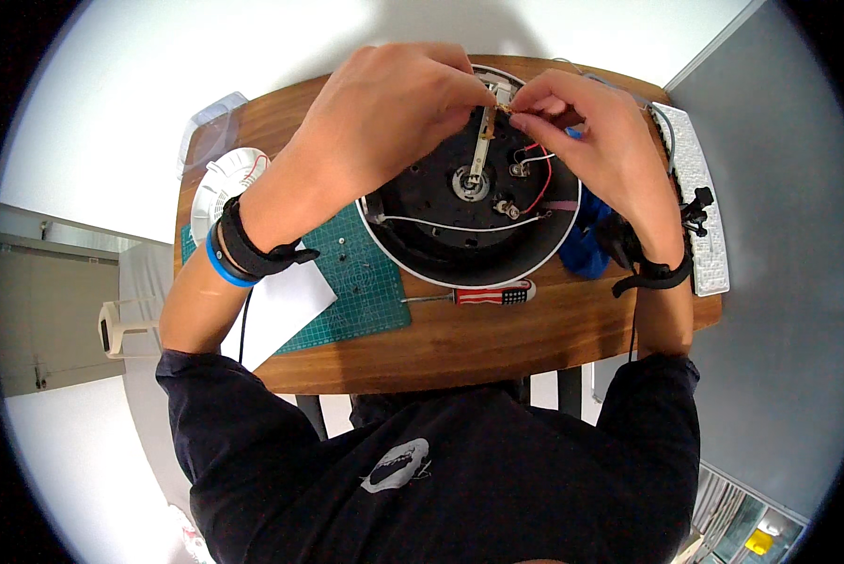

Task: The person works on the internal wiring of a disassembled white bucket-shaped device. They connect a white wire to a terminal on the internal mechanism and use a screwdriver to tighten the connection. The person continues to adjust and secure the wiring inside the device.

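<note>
An upturned round appliance shell (441,258), black inside with a pale rim, lies at the far middle of the table. A long light-coloured metal lever (481,155) runs from its round centre fitting (471,183) toward the far rim. At the lever's far end, my left hand (394,108) and my right hand (596,132) meet with pinched fingers around a small brass-coloured piece (505,108). My fingertips hide most of that piece. Red wire (545,183) and white wire (460,227) run inside the shell to metal terminals (507,209).
A screwdriver (488,294) with a flag-patterned handle lies nearest the shell. Small screws (341,242) rest on a green cutting mat (370,296) beside white paper (286,305). At left is a white round part (229,188); at right, a blue cloth-like item (586,244) and white keyboard (699,197).
</note>
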A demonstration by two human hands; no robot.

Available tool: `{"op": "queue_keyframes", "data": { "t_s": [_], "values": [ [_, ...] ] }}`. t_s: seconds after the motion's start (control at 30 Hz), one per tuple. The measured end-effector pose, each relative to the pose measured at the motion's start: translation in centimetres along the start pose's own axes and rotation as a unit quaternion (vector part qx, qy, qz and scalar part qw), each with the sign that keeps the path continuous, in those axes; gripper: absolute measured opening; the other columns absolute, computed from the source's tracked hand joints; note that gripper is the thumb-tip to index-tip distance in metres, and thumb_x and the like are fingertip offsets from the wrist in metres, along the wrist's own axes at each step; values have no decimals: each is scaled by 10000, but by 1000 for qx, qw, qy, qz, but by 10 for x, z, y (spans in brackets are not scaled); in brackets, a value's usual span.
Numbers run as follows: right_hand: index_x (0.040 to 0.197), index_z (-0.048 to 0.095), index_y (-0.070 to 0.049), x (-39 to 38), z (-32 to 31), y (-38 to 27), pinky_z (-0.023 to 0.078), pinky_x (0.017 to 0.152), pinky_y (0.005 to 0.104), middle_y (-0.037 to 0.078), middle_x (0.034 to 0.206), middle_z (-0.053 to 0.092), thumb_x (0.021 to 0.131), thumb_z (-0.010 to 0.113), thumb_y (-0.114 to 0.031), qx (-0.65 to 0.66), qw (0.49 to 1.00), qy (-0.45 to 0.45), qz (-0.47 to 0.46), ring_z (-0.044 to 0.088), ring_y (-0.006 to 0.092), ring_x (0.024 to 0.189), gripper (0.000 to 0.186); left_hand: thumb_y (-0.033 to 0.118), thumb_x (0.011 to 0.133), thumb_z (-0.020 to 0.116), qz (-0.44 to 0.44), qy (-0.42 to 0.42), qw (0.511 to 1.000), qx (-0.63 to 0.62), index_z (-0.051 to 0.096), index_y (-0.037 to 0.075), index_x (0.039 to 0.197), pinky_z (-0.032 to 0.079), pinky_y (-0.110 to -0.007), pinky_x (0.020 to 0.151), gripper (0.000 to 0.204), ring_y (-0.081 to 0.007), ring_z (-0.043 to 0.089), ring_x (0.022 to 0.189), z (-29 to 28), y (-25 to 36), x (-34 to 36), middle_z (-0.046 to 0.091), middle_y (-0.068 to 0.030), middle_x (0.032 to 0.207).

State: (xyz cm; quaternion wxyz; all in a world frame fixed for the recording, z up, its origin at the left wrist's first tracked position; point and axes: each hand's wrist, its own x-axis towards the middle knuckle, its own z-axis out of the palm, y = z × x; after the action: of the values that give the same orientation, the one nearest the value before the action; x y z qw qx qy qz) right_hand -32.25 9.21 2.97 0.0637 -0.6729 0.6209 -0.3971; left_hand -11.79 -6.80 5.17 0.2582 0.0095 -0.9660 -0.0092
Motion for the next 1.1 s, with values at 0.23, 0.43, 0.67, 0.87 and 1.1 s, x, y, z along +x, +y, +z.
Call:
{"op": "queue_keyframes", "data": {
  "t_s": [0.23,0.43,0.67,0.87,1.1],
  "values": [
    [1157,736,-35,4,4,-4,646,800,367,145,965,799,971,805,-77,2,1000,19,-19,811,283,900,204,97,921,808,8,13,1000,20,855,154,1145,641,-393,800,237,-293,788,913,0,-3,-1,781,-56,1064],
    [1178,749,-38,8,7,-2,648,798,378,149,984,801,967,797,-69,-21,998,25,-49,813,298,900,219,114,935,802,10,18,999,25,853,155,1140,640,-393,788,216,-295,787,906,0,-7,-4,783,-53,1073],
    [1126,750,-19,9,7,-3,644,797,384,160,950,792,958,800,-68,-12,999,14,-42,806,314,891,182,110,959,803,-38,30,998,-46,855,124,1148,635,-352,765,197,-259,798,860,5,-11,-4,792,-79,975],
    [1061,741,2,11,7,-2,632,778,394,169,933,780,947,803,-61,-27,997,14,-64,796,331,866,144,125,1025,765,-152,-31,970,-188,826,8,1201,647,-322,833,220,-186,800,883,4,-13,-1,833,-128,1042],
    [1066,750,-10,12,8,1,627,771,395,162,923,773,947,802,-62,-40,997,9,-63,794,326,856,140,186,1056,768,-190,-103,925,-312,791,-62,1260,633,-300,835,322,-133,765,892,16,-26,7,827,-111,1008]
  ]
}}
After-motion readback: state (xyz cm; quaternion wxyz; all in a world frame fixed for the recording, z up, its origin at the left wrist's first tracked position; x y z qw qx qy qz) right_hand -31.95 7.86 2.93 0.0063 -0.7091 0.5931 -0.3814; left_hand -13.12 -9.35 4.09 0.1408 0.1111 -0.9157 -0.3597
